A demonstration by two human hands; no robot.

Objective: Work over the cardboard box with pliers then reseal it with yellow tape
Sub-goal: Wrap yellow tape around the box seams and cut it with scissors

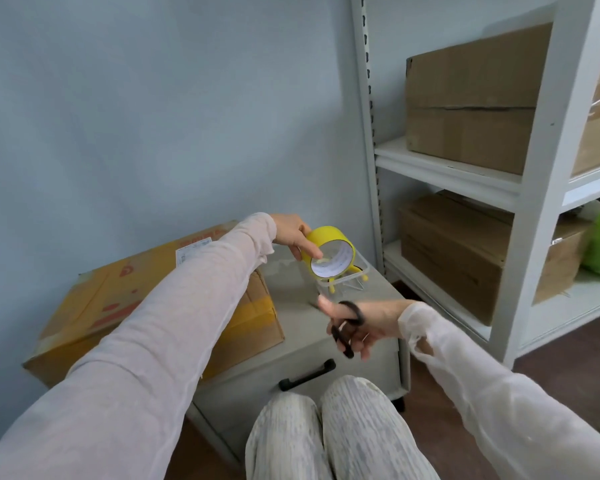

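Yellow tape roll (332, 256) (white core) in left hand (290, 233) near cardboard box (94, 306)

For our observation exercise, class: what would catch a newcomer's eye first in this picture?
The bright yellow tape roll stands out first, gripped by the left hand above the grey cabinet at centre. Just below it, the right hand holds a black loop-handled tool. The cardboard box, with yellow tape across it, lies to the left.
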